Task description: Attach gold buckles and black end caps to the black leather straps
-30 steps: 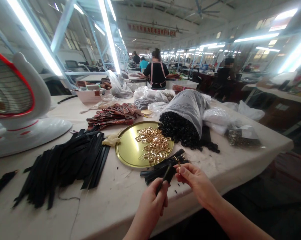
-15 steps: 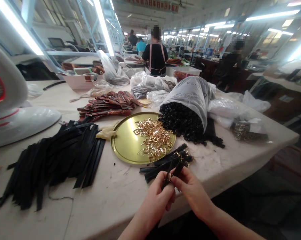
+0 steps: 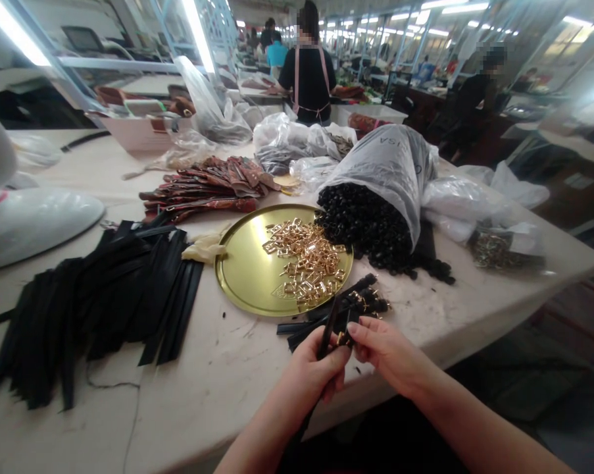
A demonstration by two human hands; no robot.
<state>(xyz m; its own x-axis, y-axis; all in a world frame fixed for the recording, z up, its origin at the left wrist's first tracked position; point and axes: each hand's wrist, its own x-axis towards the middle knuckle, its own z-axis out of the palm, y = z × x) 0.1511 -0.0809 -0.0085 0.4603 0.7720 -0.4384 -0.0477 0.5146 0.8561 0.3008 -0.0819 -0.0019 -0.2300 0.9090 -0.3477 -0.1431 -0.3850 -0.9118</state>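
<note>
Lower centre, our hands have met: left hand (image 3: 312, 372) pinches the black strap (image 3: 332, 318), right hand (image 3: 386, 350) grips its gold buckle (image 3: 343, 339).

Upside-down "ISA" on plastic bag (image 3: 385, 164)

Right hand (image 3: 386, 352) (apart earlier) now pinches the strap (image 3: 330, 322).
</note>
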